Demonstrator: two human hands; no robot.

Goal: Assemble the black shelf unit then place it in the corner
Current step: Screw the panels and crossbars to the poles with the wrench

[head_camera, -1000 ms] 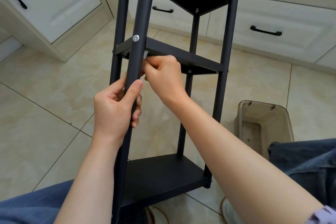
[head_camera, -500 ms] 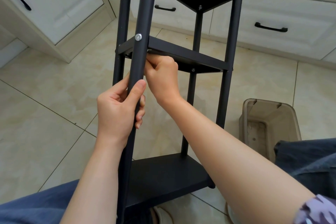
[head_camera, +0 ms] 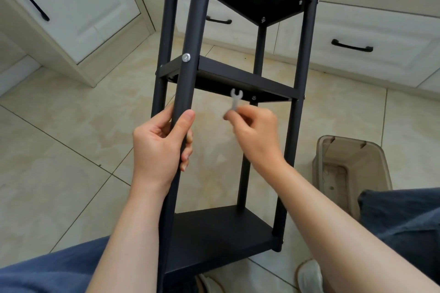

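I see the beige tiled floor (head_camera: 59,150) spread under everything, and the black shelf unit (head_camera: 238,76) stands on it right in front of me, leaning a little my way. Behind the shelf unit runs a row of white cabinets (head_camera: 381,31) with black handles. My legs in blue trousers (head_camera: 47,273) lie on either side of the unit's bottom shelf (head_camera: 214,240). Right of the shelf unit, near its right post, a translucent brown bin (head_camera: 371,157) sits on the tiles. A pale shoe (head_camera: 309,276) shows just below the bottom shelf.

My left hand (head_camera: 157,147) grips the shelf unit's near front post (head_camera: 190,31) below the middle shelf, fingers curled round it and the thumb laid across the front. My right hand (head_camera: 257,135), blurred, is between the posts under the middle shelf; its fingertips pinch the lower end of a small silver wrench (head_camera: 235,98), with the forked end up, at the front edge of that shelf. A silver bolt head (head_camera: 186,57) sits in the front post, level with the middle shelf.
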